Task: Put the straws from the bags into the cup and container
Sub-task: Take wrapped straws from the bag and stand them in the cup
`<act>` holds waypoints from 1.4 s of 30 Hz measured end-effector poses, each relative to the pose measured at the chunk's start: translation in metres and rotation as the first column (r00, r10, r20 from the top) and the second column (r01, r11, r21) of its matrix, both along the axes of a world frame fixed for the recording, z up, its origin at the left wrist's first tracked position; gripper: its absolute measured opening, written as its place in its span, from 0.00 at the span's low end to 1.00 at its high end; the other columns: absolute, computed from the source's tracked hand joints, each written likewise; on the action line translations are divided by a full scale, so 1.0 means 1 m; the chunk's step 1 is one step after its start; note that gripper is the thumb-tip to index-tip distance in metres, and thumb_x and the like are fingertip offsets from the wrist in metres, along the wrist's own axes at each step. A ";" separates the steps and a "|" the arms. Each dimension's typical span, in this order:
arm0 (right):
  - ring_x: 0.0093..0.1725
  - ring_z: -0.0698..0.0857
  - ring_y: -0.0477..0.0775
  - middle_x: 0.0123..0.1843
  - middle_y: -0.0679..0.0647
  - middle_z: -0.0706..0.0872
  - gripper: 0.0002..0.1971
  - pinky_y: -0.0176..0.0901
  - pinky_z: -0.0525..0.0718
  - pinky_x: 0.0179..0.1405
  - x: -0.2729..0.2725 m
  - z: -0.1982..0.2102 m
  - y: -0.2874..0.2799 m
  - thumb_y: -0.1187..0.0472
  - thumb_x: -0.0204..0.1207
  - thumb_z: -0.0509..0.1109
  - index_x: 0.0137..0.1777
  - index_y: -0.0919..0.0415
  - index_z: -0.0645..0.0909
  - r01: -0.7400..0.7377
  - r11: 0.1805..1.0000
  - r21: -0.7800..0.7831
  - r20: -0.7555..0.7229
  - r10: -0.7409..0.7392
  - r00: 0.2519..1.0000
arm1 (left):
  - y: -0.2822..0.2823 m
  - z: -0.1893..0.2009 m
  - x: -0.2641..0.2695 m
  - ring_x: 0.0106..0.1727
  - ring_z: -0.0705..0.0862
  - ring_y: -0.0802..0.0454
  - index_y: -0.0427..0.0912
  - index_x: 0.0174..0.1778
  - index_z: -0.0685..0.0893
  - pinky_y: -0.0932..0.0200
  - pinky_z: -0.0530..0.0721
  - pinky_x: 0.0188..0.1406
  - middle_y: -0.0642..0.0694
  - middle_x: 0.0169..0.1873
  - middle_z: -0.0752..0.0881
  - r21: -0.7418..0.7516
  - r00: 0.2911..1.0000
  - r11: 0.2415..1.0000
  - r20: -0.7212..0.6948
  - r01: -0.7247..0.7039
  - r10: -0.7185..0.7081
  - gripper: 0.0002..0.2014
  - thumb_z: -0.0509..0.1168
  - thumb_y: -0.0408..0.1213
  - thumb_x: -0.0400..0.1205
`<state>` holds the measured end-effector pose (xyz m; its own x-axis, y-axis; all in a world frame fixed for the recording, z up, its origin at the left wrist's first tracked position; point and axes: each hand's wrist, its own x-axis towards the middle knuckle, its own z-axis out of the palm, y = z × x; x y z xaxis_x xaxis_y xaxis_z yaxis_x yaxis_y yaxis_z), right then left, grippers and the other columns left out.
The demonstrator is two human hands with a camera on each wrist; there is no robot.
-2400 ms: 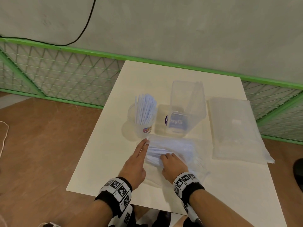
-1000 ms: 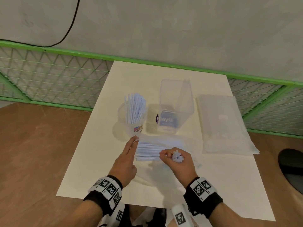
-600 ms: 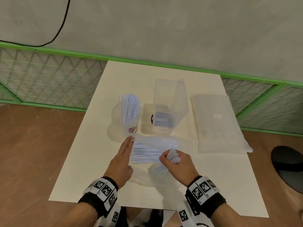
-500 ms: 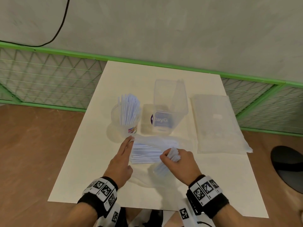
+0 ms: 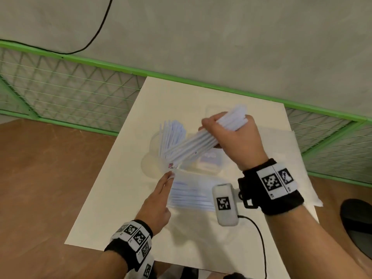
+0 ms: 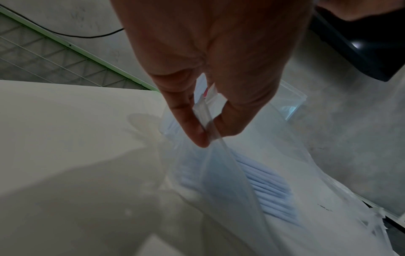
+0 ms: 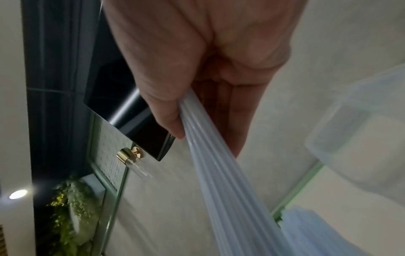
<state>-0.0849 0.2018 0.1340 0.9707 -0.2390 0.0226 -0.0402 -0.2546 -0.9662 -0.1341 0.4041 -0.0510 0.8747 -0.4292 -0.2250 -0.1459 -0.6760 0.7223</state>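
My right hand point(image 5: 218, 133) grips a bundle of white straws point(image 5: 193, 144), raised and tilted over the table; the right wrist view shows the straw bundle point(image 7: 221, 176) running out of the fist. Just behind its lower end stands a clear cup point(image 5: 155, 141) packed with straws point(image 5: 171, 135). The clear container point(image 5: 209, 160) is mostly hidden behind my right hand. A clear bag point(image 5: 191, 195) with several straws lies flat in front of me. My left hand point(image 5: 170, 177) pinches the bag's left edge point(image 6: 207, 121) between thumb and finger.
A second flat clear bag point(image 5: 279, 143) lies at the right of the white table point(image 5: 120, 198). A green mesh fence point(image 5: 70, 93) runs behind the table. A dark object point(image 5: 358, 228) sits on the floor at right. A wrist camera point(image 5: 224, 204) with a cable hangs under my right wrist.
My right hand has pulled a bundle of straws out of the bag and lifted it up towards the cup and container. My left hand stays at the bag's edge.
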 end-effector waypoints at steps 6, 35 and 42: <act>0.39 0.90 0.48 0.35 0.47 0.90 0.05 0.52 0.91 0.44 0.071 -0.009 0.036 0.54 0.69 0.77 0.34 0.52 0.88 0.012 0.974 -0.225 0.015 -0.008 1.000 | -0.001 0.002 0.001 0.62 0.80 0.51 0.51 0.86 0.51 0.78 0.68 0.51 0.65 0.84 0.43 0.012 1.000 1.000 0.016 0.021 -0.022 0.48 0.61 0.19 0.72; 0.86 0.52 0.50 0.87 0.48 0.56 0.32 0.52 0.50 0.83 0.081 -0.106 0.081 0.40 0.86 0.49 0.86 0.54 0.55 -0.300 0.402 -0.865 -0.112 0.428 0.897 | 0.000 0.016 0.004 0.64 0.81 0.49 0.52 0.86 0.45 0.74 0.67 0.49 0.64 0.84 0.37 0.096 0.999 0.995 -0.004 0.041 -0.040 0.47 0.59 0.19 0.75; 0.83 0.63 0.50 0.82 0.47 0.69 0.26 0.54 0.57 0.77 0.070 -0.077 0.076 0.44 0.86 0.51 0.80 0.52 0.69 -0.213 0.521 -0.827 0.065 0.465 0.883 | 0.002 0.011 0.005 0.50 0.81 0.53 0.54 0.86 0.45 0.71 0.69 0.43 0.66 0.84 0.37 0.138 0.999 0.989 -0.003 0.044 -0.044 0.48 0.59 0.19 0.74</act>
<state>-0.0153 0.2777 0.0567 0.8986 0.3428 0.2738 0.4228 -0.8433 -0.3319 -0.1287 0.4065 -0.0402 0.8557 -0.4321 -0.2848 -0.1778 -0.7622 0.6224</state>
